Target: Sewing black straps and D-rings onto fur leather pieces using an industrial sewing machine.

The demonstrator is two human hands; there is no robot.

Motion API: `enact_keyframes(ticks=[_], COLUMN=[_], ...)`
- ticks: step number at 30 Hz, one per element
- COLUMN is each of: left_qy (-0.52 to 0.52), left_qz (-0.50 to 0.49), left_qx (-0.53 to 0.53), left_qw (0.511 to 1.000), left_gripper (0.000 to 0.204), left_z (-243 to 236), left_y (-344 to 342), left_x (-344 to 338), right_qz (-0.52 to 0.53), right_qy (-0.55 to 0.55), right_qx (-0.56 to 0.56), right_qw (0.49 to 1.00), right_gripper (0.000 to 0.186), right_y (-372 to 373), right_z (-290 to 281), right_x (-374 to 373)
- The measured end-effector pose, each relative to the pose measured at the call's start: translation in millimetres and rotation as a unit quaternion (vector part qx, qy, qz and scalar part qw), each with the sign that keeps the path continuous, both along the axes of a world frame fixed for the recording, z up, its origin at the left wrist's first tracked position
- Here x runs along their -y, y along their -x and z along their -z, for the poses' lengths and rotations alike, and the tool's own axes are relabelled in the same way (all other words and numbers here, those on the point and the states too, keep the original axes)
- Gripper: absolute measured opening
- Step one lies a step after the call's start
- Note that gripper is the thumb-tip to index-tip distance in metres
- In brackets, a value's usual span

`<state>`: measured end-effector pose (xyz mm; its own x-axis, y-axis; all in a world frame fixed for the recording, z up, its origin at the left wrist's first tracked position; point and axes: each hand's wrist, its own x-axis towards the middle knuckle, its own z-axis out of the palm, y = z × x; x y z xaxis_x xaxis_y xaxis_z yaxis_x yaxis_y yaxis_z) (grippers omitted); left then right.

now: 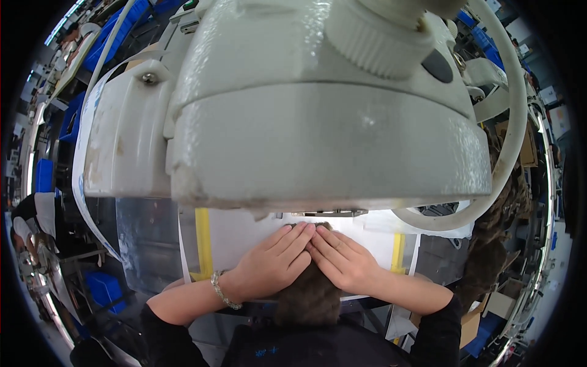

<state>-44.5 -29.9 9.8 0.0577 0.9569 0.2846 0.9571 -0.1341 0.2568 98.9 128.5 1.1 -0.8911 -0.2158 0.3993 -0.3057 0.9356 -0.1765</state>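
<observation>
A large off-white sewing machine head (318, 104) fills the upper picture, very close to the camera. Below it, my left hand (278, 260) and my right hand (342, 260) lie flat, palms down, fingertips touching, on a strip of brown furry fabric (309, 296). The fabric runs from under the machine toward me over a white table plate (244, 232) with yellow tape lines. Both hands press the fabric with fingers together and extended; neither grips it. A beaded bracelet (221, 290) is on my left wrist. The needle area is hidden by the machine head.
More brown furry fabric (501, 226) hangs at the right beside a curved white tube (516, 122). Blue crates (104, 287) stand at lower left and upper left. A person in white (27, 226) works at the far left. Cardboard boxes (480, 321) sit at lower right.
</observation>
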Motion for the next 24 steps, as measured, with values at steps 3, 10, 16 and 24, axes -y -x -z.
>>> enact_keyframes(ticks=[3, 10, 16, 24], left_qy=[-0.02, 0.025, 0.076, 0.157], left_qz=[0.004, -0.017, -0.162, -0.034], left_qx=[-0.027, 0.156, 0.108, 0.352], left_qw=[0.999, 0.987, 0.978, 0.922], left_gripper=[0.014, 0.021, 0.038, 0.047], left_z=[5.0, -15.0, -9.3, -16.0], left_y=[-4.1, 13.6, 24.4, 27.5], left_x=[0.8, 2.9, 5.5, -8.1], right_qz=[-0.002, 0.016, -0.012, -0.143], right_qy=[0.01, 0.072, 0.007, -0.194], right_qx=[-0.009, 0.001, -0.016, -0.302], right_qw=[1.0, 0.997, 1.0, 0.923], right_gripper=[0.025, 0.023, 0.021, 0.015], right_y=[-2.2, 1.4, 0.7, -16.3], right_z=[3.3, -3.9, -2.9, 0.2], right_x=[-1.0, -3.3, -1.9, -1.7])
